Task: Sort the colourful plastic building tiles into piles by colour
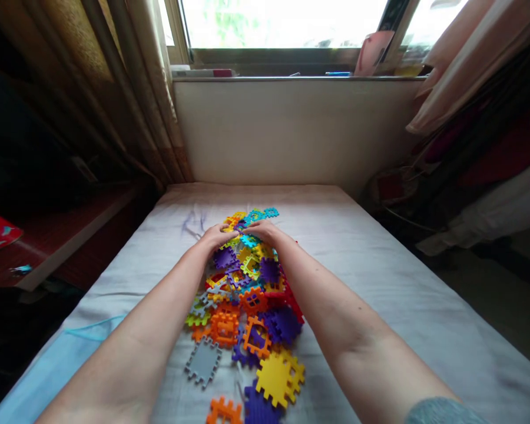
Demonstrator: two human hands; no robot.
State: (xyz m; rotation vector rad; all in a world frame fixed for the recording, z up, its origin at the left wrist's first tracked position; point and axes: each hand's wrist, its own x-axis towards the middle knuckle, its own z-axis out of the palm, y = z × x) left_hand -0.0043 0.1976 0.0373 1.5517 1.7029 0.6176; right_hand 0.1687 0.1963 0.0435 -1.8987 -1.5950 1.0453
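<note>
A long heap of colourful interlocking plastic building tiles (249, 265) with notched edges lies on the bed sheet between my forearms. Both my arms stretch out to the heap's far end. My left hand (219, 236) curls in from the left, closed on tiles there. From the right my right hand (265, 231) bends inward over the tiles, its fingers closed and the tips partly hidden. The two hands almost meet at a small purple tile (239, 225). Turquoise tiles (256, 217) lie just beyond. Nearer me are a yellow tile (274, 377), a grey tile (204, 361) and an orange frame tile (257, 337).
The pale bed sheet (371, 330) spreads to both sides. A light blue cloth item (57, 365) lies at the left edge, near a dark red wooden surface (70, 235). Ahead stand a low wall (291, 129) and a windowsill with a pink cup (371, 54).
</note>
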